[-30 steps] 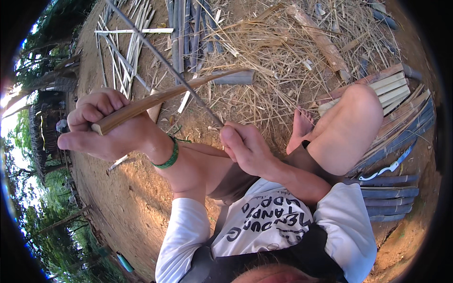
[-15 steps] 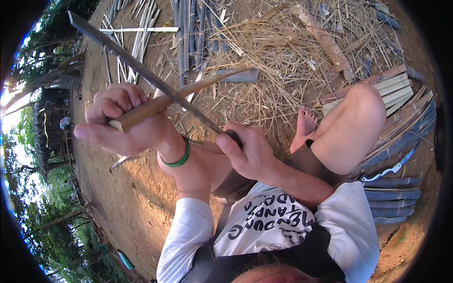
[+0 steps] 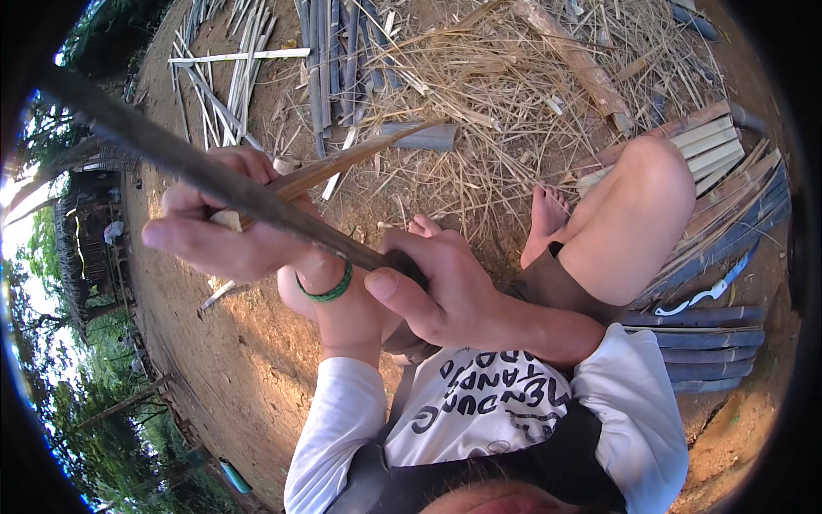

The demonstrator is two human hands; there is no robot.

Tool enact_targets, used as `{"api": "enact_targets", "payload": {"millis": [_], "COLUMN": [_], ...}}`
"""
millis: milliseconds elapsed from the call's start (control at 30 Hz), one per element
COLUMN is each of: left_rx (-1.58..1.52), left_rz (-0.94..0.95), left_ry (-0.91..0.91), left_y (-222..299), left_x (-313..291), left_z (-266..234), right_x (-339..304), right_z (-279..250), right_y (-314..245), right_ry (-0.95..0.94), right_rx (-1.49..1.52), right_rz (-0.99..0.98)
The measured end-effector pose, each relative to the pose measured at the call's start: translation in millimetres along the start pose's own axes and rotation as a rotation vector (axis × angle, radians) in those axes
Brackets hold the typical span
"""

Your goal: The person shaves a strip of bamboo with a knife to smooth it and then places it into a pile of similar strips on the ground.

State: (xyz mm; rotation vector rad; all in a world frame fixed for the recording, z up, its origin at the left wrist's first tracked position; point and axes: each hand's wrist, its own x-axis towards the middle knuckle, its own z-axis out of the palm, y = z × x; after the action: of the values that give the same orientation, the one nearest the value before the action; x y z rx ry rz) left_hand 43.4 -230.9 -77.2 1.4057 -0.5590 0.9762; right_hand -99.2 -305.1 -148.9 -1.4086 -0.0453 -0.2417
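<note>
My left hand (image 3: 248,257), with a green cord round its wrist, is closed on a split piece of bamboo (image 3: 342,163). The piece tapers to a thin tip that points away to the upper right. My right hand (image 3: 449,287) grips the dark handle of a machete (image 3: 197,171). Its long blade slants up to the left and passes in front of the bamboo and part of my left hand. Whether the blade touches the bamboo, I cannot tell.
Split bamboo strips (image 3: 244,81) and dark bamboo lengths (image 3: 330,68) lie on the ground ahead. Straw-like shavings (image 3: 505,94) surround a pale log (image 3: 578,64). At my right are stacked bamboo slats (image 3: 711,355) and a tool with a curved white handle (image 3: 681,306).
The machete has swung nearer the camera, and its blade now covers part of my left hand. My right hand has shifted slightly left. The bamboo piece stays in my left hand.
</note>
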Motion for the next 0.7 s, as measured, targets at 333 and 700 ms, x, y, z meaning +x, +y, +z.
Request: {"api": "enact_targets", "payload": {"millis": [333,700], "left_rx": [-0.289,-0.292], "left_rz": [0.031,-0.032], "left_ry": [-0.146,-0.104], "left_y": [-21.5,-23.9], "left_x": [4.3,0.8], "left_z": [-21.7,-15.9], "right_x": [8.0,13.1], "right_z": [-10.1,-16.8], "right_y": [17.2,68.2], "right_ry": [0.021,0.124], "right_rx": [-0.11,-0.151], "right_rz": [0.059,0.21]}}
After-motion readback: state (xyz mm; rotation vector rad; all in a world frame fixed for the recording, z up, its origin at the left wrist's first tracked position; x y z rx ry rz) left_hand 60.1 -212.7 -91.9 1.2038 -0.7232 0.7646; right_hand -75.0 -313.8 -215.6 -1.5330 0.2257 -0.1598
